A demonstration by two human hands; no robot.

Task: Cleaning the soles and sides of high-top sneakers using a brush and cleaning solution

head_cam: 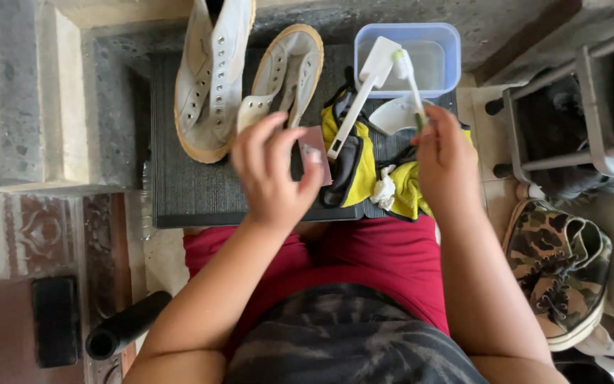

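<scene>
Two white canvas sneakers [214, 78] lie on the dark ribbed mat [179, 185]. The left hand [273, 171] pinches a small reddish block [315, 153] above the mat. A white long-handled brush [360, 92] leans from the clear water tub [449, 53]. The right hand [445, 160] pinches a white-headed toothbrush [408, 78] over yellow cloths [364, 171].

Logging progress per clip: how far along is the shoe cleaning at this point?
Set up: a high-top shoe with empty eyelets, an insole beside it on the mat, and a tub that looks to hold water. In hand: the right hand holds a toothbrush; the left hand pinches a small pinkish block. Left: no suds or wet patches show, so scrubbing seems barely begun.
</scene>
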